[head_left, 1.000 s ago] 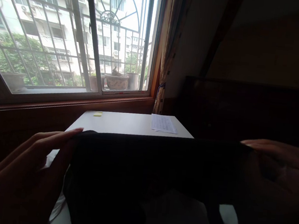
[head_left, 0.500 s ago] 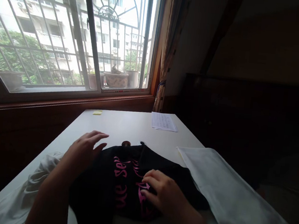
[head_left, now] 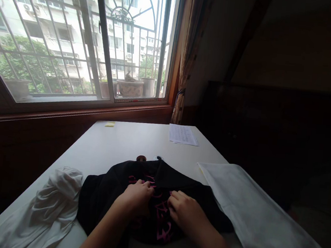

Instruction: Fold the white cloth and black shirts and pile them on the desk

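Observation:
A black T-shirt with pink lettering [head_left: 108, 185] lies rumpled across the near part of the white table [head_left: 134, 138]. My left hand [head_left: 136, 196] rests on its printed middle, fingers curled down and closed on the cloth. Close by on the right, my right hand [head_left: 187, 213] also has its fingers bent in, gripping the fabric. Both hands cover part of the lettering, and the fingertips are partly hidden. Just beyond the shirt's far edge sits a small brown round object [head_left: 141, 158], with a small clear item [head_left: 158, 158] beside it.
A crumpled white cloth [head_left: 57, 195] lies to the left. On the right, a flat white cloth [head_left: 251, 208] hangs over the table edge. Printed papers [head_left: 183, 134] and a yellow sticky note [head_left: 110, 124] lie at the far end, below a barred window [head_left: 126, 49] and curtain [head_left: 184, 63].
My left hand has come down and right from above the shirt's left side onto its middle, closing on the cloth. My right hand stays nearly in place, its fingers now more curled.

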Available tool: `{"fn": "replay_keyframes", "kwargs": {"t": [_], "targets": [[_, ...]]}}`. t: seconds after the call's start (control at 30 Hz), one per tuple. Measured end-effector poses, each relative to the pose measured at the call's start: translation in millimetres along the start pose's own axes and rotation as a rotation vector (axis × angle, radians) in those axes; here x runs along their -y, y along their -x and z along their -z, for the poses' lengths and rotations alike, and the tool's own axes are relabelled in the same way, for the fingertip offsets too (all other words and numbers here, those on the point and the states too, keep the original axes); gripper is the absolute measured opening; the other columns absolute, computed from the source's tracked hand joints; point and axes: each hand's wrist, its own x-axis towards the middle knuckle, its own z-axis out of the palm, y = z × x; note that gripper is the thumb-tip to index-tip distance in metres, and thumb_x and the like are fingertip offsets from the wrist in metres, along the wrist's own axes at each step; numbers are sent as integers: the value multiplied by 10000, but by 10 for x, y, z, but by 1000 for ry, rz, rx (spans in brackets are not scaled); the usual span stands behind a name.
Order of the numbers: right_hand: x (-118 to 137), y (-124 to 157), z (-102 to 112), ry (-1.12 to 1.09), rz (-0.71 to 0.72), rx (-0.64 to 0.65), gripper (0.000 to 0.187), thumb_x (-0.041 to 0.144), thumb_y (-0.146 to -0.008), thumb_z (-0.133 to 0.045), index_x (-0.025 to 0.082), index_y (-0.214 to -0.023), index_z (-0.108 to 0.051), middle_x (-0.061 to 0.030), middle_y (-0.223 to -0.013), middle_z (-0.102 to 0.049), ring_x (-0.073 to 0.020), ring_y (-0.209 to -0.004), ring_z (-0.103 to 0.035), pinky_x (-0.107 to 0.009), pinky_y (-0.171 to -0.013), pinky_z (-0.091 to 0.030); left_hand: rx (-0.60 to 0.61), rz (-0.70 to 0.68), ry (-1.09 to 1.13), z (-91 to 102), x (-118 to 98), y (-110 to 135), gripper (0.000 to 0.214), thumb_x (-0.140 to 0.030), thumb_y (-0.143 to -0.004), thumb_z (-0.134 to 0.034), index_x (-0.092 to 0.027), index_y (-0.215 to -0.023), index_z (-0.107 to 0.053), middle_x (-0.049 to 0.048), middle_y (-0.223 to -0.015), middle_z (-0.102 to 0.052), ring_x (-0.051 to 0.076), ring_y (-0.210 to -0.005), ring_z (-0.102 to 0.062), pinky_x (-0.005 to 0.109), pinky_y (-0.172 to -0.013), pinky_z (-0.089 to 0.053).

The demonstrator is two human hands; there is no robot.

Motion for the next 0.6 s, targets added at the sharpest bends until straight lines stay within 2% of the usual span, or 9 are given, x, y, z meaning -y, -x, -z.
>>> {"fn": "replay_keyframes", "kwargs": {"t": [0.07, 0.13, 0.23, 0.3, 0.37, 0.47, 0.53, 0.6], "targets": [[-158, 28, 53, -10, -55, -47, 136, 133, -879, -567, 221, -876, -671, -30, -967, -686, -203, -939, -645, -286, -790, -491, 24, 33, -65, -120, -1, -96, 793, -269, -643, -842, -247, -1387, -567, 184, -1397, -554, 439, -1237, -529, 570, -915, -531], [-347, 67, 48, -46, -112, -105, 148, 162, -908, -544, 226, -859, -669, -21, -929, -675, -196, -895, -652, -296, -785, -499, 24, 28, -96, -199, 3, -152, 764, -259, -663, -822, -218, -1380, -566, 210, -1379, -556, 445, -1222, -534, 598, -889, -532], [-622, 163, -50, -123, -165, -234, 186, 208, -947, -501, 230, -875, -671, -23, -915, -674, -194, -861, -663, -309, -774, -511, 23, -1, -45, -219, 12, -168, 469, -180, -755, -707, -220, -1221, -666, 166, -1205, -669, 382, -1112, -624, 507, -864, -556], [-753, 246, -124, -170, -186, -355, 200, 238, -971, -484, 231, -885, -664, -31, -911, -677, -199, -856, -667, -320, -776, -517, 9, -8, 13, -169, 37, -156, 358, -149, -799, -638, -246, -1140, -685, 114, -1095, -708, 325, -1016, -671, 421, -833, -562], [-826, 326, -162, -201, -201, -490, 199, 272, -994, -478, 233, -904, -652, -40, -918, -678, -210, -876, -666, -339, -801, -518, -74, -29, 81, -71, 98, -138, 299, -159, -833, -595, -259, -1106, -666, 75, -1049, -710, 275, -954, -681, 363, -825, -551], [-851, 404, -131, -216, -204, -671, 167, 298, -1004, -492, 233, -934, -629, -51, -934, -671, -230, -914, -653, -375, -856, -504, -361, -55, 216, 158, 282, -57, 164, -194, -874, -519, -235, -1002, -611, 50, -976, -677, 223, -883, -648, 320, -812, -529], [-840, 425, -89, -228, -190, -748, 145, 293, -1004, -502, 231, -933, -612, -56, -937, -660, -236, -927, -639, -392, -881, -491, -630, 30, 306, 343, 462, 84, 54, -227, -875, -479, -229, -874, -532, 16, -819, -607, 190, -760, -585, 303, -733, -518], [-828, 429, -68, -259, -169, -774, 139, 283, -1005, -501, 231, -919, -597, -58, -928, -649, -235, -926, -628, -394, -880, -484, -965, 151, 421, 528, 661, 319, 95, -267, -868, -468, -238, -785, -430, -30, -703, -495, 160, -666, -502, 275, -639, -484]]}}
